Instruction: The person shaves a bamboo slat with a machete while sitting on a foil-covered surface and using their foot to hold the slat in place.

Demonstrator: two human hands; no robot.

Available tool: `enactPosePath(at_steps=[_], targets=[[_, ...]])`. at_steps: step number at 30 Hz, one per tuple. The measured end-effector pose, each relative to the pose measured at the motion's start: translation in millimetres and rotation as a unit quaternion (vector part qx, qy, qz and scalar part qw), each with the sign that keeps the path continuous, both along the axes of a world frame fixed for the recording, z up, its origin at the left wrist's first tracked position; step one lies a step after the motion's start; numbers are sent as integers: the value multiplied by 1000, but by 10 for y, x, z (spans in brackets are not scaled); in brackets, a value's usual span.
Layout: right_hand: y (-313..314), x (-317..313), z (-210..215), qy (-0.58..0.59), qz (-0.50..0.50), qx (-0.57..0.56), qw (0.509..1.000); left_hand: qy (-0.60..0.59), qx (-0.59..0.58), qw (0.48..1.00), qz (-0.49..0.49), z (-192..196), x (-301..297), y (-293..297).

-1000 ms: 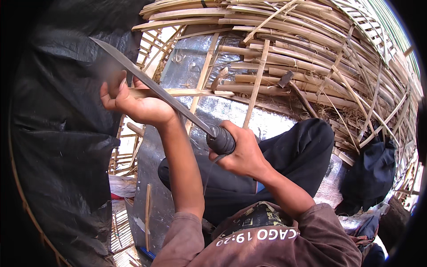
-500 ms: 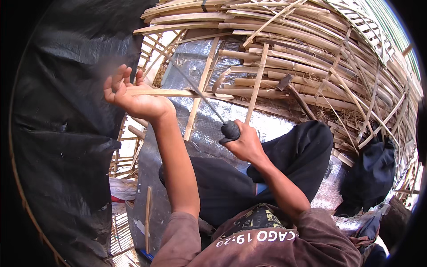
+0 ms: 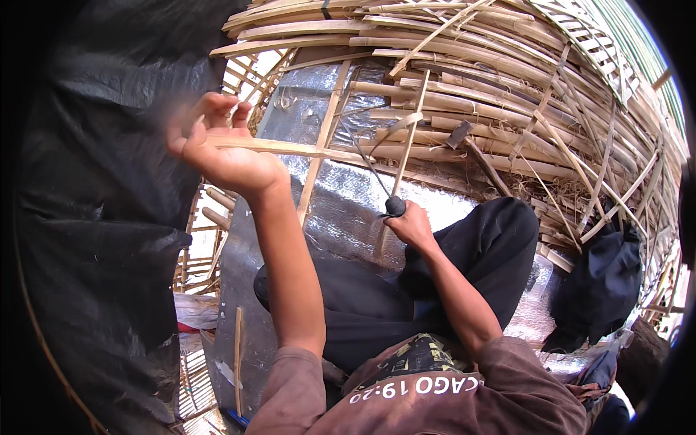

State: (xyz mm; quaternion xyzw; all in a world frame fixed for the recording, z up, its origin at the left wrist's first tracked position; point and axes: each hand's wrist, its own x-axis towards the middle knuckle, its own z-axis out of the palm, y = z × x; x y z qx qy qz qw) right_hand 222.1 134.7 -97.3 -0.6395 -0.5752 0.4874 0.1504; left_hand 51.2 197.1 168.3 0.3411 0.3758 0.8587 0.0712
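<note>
Bamboo strip (image 3: 290,148) is lying across the left hand (image 3: 228,156), its long axis running roughly level from the palm out to the person's right, toward the woven wall.

Nearest the camera: brown sleeves, then 2 bare forearms rising from the lower edge. Black trousers (image 3: 406,290) are covering the raised knees between them.

Left hand is raised high at the left, palm toward the camera. Fingers (image 3: 217,109) are curling loosely over the near end of the strip, thumb pressing it from below; tips are blurred, so exact grip is hard to read.

Right hand (image 3: 413,225) is sitting lower and nearer the body, fist pressed together around the dark round handle of a knife (image 3: 380,185). The thin blade is pointing up and to the left, its tip seeming to meet the strip's far part; touching or just short, cannot tell. Knife lies to the right of and below the left hand, so the right hand is nearer the strip's free end and the left is holding the other end.

Behind the hands: silver foil sheet (image 3: 341,196) under upright bamboo slats. Black plastic sheet (image 3: 94,217) is hanging at the left. Farthest: curved woven bamboo frame (image 3: 522,94) filling the top and right.
</note>
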Motion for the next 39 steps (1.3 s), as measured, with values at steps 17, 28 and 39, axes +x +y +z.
enactPosePath(at_steps=[17,28,39], targets=[[-118,-100,93,58,4,-33,998,18,-40,995,-94,401,-206,-126],[-116,-129,305,83,8,-30,996,15,-43,993,-107,246,-267,-41],[-293,-67,60,80,3,-41,996,-14,-70,997,-35,220,-560,75]])
